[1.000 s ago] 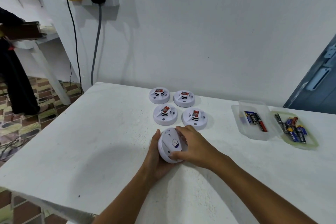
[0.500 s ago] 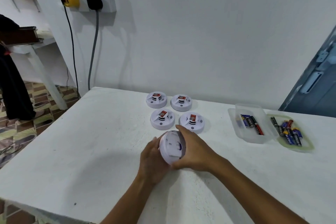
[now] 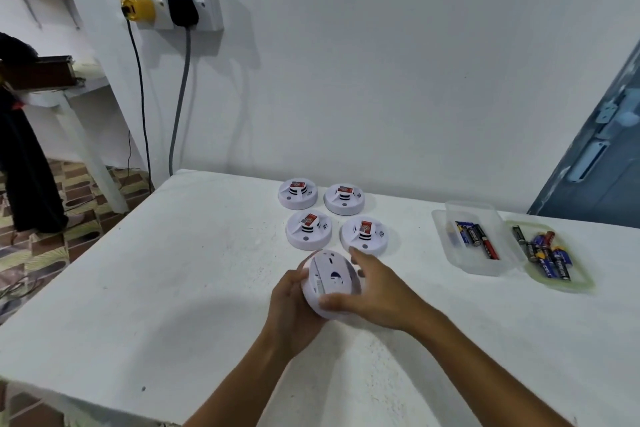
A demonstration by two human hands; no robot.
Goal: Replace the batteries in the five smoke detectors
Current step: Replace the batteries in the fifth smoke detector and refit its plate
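Head view: both hands, left [image 3: 294, 315] and right [image 3: 374, 298], clasp a white smoke detector [image 3: 329, 284] tilted back-side up, presumably to open its battery compartment. Four more detectors [image 3: 308, 230] wait just beyond; battery trays [image 3: 474, 243] sit farther right.

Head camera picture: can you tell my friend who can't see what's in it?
Two hands, left and right, hold a white smoke detector tilted on edge above a white table. Four more detectors sit in a square behind it. To the right, a clear tray and a green-rimmed tray hold batteries.
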